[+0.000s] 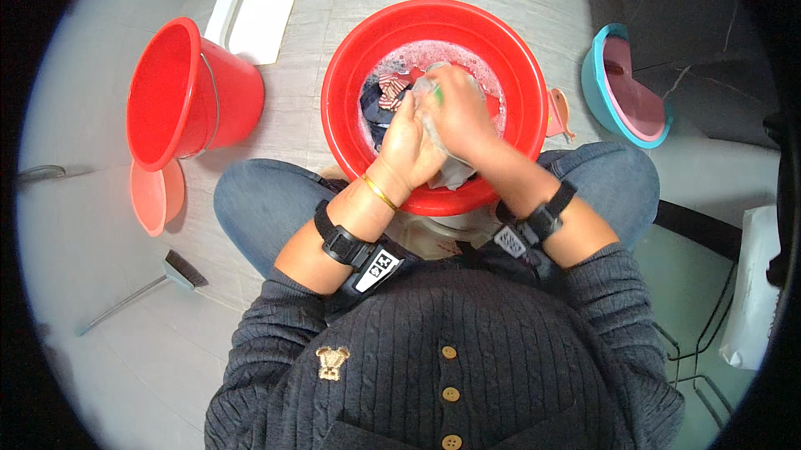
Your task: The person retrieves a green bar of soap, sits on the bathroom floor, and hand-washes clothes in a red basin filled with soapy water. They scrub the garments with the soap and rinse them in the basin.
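In front of me stands a red basin (519, 145) with foamy water and wet clothes in it. Over the basin, my left hand (409, 143) is palm up and closed on a wet white cloth (455, 173), whose lower part hangs toward the basin's near rim. My right hand (459, 112) is closed in a fist on the same cloth, pressed against the left hand and slightly blurred. Between the hands a small green patch (437, 93) shows; what it belongs to I cannot make out. Dark blue cloth (373, 108) and a red-and-white striped piece (392, 91) lie in the suds.
Left of the basin are a red bucket (238, 95), a pink scoop (163, 199) and a white squat toilet (279, 7). A brush (183, 270) with a long handle lies lower left. At right are an orange-pink handled item (559, 112) and blue (596, 87) and pink basins (638, 108).
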Action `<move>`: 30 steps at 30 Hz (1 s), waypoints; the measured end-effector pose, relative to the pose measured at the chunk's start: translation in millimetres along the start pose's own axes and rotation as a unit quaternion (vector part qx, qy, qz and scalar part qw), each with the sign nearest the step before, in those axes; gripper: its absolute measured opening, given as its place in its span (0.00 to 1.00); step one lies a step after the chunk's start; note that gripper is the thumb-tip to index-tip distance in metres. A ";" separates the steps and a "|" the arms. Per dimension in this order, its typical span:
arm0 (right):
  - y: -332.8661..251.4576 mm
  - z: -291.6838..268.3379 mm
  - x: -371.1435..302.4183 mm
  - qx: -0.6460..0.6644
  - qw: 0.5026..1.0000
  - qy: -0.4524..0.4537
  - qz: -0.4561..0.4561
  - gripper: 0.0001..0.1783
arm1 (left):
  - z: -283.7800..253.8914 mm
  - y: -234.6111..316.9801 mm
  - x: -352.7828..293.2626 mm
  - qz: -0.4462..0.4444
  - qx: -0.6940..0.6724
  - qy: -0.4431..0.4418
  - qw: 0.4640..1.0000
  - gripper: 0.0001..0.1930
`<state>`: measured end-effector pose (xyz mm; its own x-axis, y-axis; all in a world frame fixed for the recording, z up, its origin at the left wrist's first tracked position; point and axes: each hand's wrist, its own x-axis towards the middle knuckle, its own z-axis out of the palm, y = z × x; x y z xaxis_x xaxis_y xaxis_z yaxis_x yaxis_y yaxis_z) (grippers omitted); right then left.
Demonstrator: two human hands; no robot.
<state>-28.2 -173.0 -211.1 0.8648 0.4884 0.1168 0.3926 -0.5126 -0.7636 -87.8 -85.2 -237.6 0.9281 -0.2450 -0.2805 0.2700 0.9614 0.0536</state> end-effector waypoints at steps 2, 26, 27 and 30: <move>-9.9 9.2 -16.2 -0.095 0.982 -0.042 -0.160 0.22 | -4.8 5.6 -0.7 -0.002 -0.180 0.084 0.980 0.27; 64.6 18.0 0.6 -0.023 0.985 0.000 0.169 0.26 | -9.0 -15.4 5.0 -0.037 0.194 0.104 0.975 0.20; 73.6 18.2 0.8 0.037 0.974 0.003 0.224 0.25 | -8.3 -17.0 2.7 -0.014 0.222 0.091 0.971 0.18; 112.1 -8.7 9.8 0.155 0.920 0.036 0.357 0.20 | -8.2 -15.9 -1.0 -0.019 0.264 0.120 0.957 0.19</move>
<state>27.0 -231.9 -290.0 0.8907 0.0503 -0.4519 -0.3827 -0.4537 -0.8048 -95.1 -99.3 -246.0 0.8461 -0.1820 -0.5010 0.4539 0.7388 0.4982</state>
